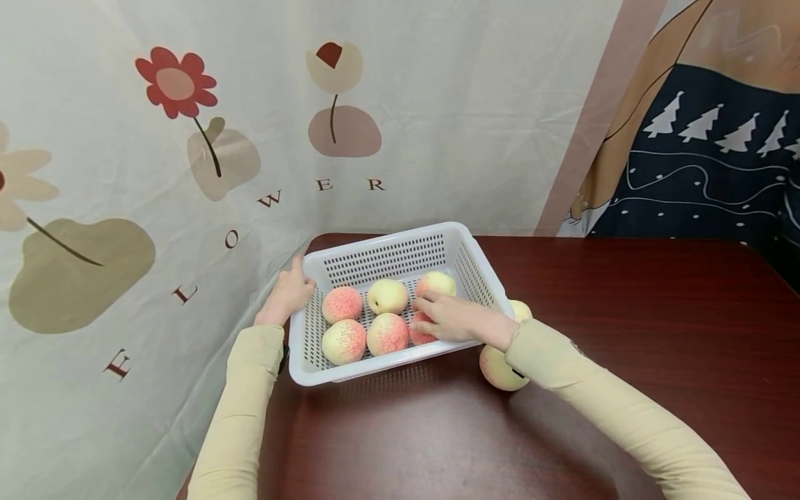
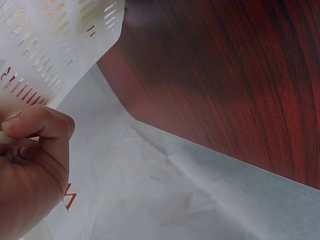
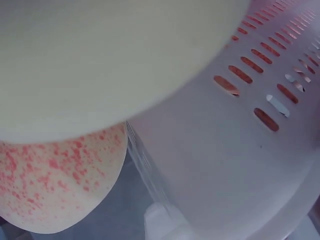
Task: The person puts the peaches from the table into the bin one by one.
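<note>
Head view shows the left hand [image 1: 289, 293] pinching the basket's [image 1: 350, 371] left rim, its fingers partly cut off in the left wrist view. At the basket's right end, the right hand [image 1: 453, 318] partly hides a red peach [image 1: 420, 335] inside; whether its fingers grip cannot be told. Right of the basket, a sleeve [image 1: 600, 382] overlaps two peaches [image 1: 500, 369].

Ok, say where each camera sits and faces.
Head: on the head, facing forward and down at basket, peaches, table; left hand, right hand, sleeves show.
Left wrist: on that wrist, facing the left hand gripping the basket.
Right wrist: on that wrist, facing peaches and basket; no hand clearly shows.
Head and left wrist share left hand, basket, table.
</note>
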{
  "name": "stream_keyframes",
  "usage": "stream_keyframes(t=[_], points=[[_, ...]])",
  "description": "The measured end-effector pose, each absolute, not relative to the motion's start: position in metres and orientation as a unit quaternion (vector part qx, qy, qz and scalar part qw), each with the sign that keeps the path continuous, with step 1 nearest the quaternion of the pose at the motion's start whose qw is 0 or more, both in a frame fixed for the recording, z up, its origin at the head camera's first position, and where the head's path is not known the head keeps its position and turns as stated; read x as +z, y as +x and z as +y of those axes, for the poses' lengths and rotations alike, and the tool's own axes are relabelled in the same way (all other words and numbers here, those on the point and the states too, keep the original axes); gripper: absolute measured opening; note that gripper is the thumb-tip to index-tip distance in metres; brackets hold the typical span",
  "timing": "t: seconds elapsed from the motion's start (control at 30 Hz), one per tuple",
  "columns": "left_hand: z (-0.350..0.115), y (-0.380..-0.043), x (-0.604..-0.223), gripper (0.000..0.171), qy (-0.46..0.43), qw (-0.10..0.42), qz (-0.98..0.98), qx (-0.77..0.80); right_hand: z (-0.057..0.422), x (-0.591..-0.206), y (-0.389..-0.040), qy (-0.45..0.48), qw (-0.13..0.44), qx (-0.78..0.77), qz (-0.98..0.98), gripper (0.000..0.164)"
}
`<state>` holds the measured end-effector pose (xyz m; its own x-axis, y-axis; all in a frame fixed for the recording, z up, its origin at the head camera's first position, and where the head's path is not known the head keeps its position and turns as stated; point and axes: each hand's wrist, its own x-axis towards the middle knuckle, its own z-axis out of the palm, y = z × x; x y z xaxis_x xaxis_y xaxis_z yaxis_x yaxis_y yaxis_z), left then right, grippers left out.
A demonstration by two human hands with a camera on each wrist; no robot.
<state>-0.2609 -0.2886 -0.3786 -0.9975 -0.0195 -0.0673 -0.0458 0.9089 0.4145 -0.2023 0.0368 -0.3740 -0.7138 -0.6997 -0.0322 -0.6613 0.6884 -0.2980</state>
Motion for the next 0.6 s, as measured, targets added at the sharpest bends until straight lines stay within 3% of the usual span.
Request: stream_keyframes(t=[0.2,0.6], points=[[-0.288,-0.260,-0.377,0.065,-0.018,0.030,0.977,0.210,0.045,-0.365,-0.200,-0.365,0.069,-0.121,0.921,0.035],[-0.287,-0.260,-0.379,0.065,-0.024,0.032,0.975,0.218,0.089,-0.349,-0.196,-0.361,-0.009,-0.201,0.910,0.034]])
